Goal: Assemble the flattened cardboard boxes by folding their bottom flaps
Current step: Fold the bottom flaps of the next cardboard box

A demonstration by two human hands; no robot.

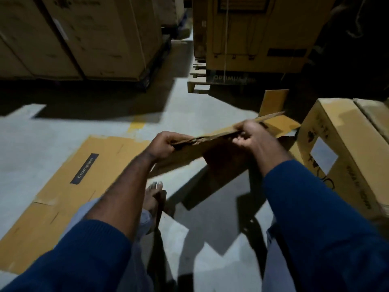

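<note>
Cardboard box [187, 158], frame centre: our left hand [166, 144] and right hand [251, 135] grasp its edge; uneven pulling may tear it.

Lower left of frame: dark strip label [84, 168] on flattened carton [63, 192] lying on the floor, white word "Crompton". Upper centre-right: dark band [231, 78] along the base of the tall carton [252, 39] reads "OPTIMUS", remainder too dim. Right edge: upright box [341, 127], black print blurred, illegible.
</note>
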